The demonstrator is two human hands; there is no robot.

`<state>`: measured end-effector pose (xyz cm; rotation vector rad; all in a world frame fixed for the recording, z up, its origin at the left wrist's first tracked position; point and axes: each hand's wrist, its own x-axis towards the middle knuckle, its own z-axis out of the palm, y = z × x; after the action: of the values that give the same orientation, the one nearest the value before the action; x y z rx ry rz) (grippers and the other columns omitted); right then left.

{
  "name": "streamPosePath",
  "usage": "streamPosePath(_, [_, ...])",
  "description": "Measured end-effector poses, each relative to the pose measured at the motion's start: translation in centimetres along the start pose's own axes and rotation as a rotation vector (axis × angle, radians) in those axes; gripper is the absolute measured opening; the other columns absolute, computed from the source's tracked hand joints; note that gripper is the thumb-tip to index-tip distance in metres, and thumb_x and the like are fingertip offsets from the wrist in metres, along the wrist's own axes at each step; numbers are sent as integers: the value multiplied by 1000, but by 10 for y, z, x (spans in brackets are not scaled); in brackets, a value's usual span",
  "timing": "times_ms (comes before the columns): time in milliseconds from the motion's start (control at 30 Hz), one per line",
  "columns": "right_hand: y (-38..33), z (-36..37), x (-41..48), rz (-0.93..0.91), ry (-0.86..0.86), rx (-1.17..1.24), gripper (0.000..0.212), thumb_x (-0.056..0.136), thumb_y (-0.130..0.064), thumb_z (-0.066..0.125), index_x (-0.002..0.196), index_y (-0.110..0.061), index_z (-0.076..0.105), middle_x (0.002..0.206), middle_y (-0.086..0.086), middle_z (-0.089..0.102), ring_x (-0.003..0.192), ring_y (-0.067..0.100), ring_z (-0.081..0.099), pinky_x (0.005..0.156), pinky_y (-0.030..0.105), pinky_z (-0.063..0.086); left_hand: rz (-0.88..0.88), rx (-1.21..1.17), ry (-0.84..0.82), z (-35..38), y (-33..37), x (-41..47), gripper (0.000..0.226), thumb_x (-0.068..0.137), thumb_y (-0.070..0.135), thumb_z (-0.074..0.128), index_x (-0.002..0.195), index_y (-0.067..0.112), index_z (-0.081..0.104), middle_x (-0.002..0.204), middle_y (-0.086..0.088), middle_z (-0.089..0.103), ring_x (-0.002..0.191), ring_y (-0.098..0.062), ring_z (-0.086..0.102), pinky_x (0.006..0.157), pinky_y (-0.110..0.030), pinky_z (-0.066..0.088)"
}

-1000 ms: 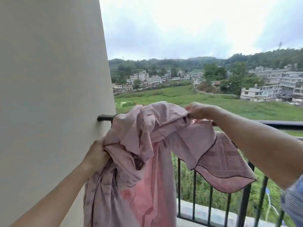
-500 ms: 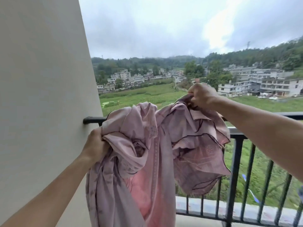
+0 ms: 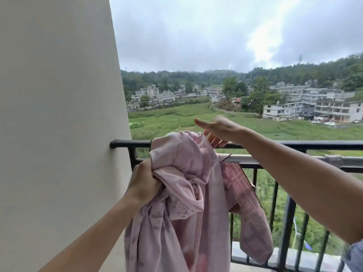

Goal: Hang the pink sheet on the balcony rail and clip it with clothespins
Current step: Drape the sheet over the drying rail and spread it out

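The fingers of my left hand curl tight around a bunch of the pink sheet, near the end of the balcony rail at the wall; my right hand is spread wide above the rail, holding nothing. Most cloth hangs bunched on my side, unclipped, so I judge a loosened grip lets its weight drag it off.

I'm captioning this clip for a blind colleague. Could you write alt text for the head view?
A person's left hand grips a bunched pink sheet slung over a black balcony rail beside a pale wall, while the right hand is open at the sheet's top. Beyond lie green fields, houses and wooded hills under cloud.
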<state>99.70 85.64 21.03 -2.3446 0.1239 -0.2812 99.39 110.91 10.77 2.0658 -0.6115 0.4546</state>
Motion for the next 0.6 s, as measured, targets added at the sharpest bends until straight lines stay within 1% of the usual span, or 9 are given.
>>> streamPosePath(33, [-17,12,-12,-27,-70,-18,61,78,-69,60,76,-9,68,62,-1,67,52,12,62,51,21,48,0,-15,-11,4,3,-2,37,66,26,60,102,17,67,90,10,72,88,-8,68,72,-34,57])
streamPosePath(100, [-29,41,-25,-66,-96,-89,40,73,-51,75,65,-14,62,57,-4,59,50,11,54,48,20,41,27,-41,-58,13,8,-7,42,68,23,66,110,18,65,93,9,72,90,-7,68,75,-30,57])
streamPosePath(167, [-30,51,-27,-85,44,10,21,76,-29,74,67,-13,63,63,1,56,57,14,51,51,26,41,31,-128,-152,16,6,-10,58,70,17,71,125,22,55,102,8,71,96,-7,68,81,-27,56])
streamPosePath(267, [-36,12,-16,7,343,498,14,85,-20,67,78,-9,72,71,2,62,58,13,53,50,22,44,-41,-224,-220,13,-5,-9,68,66,21,74,128,27,46,102,-2,72,93,-17,70,83,-40,58])
streamPosePath(400, [-11,-99,16,124,669,882,12,83,-25,64,81,-18,72,83,5,69,81,25,67,63,29,53,-45,-153,-315,19,-5,-8,50,59,32,78,106,21,68,94,0,74,91,-18,70,82,-47,55])
streamPosePath(467, [32,-137,20,117,674,863,22,91,-17,50,85,-18,71,91,5,69,88,24,67,66,31,56,-28,-244,-389,27,3,-12,45,60,28,83,103,22,71,95,0,75,93,-18,71,85,-48,55])
streamPosePath(533, [88,-151,8,160,578,784,33,94,0,38,96,-13,69,95,4,66,88,19,65,79,33,59,-38,-349,-518,33,15,-16,64,56,36,88,115,26,65,105,3,73,99,-15,69,90,-41,55])
streamPosePath(567, [102,-147,-13,250,513,690,31,88,6,43,96,-11,67,94,5,65,79,17,66,75,31,60,-68,-412,-600,37,23,-18,72,56,44,87,121,30,60,107,7,71,100,-9,69,88,-31,56])
streamPosePath(600, [116,-140,-30,337,434,541,30,77,12,51,91,-10,65,92,6,64,64,14,65,58,27,59,-112,-477,-665,43,30,-21,68,62,52,82,122,34,55,108,11,70,96,-2,69,82,-20,55])
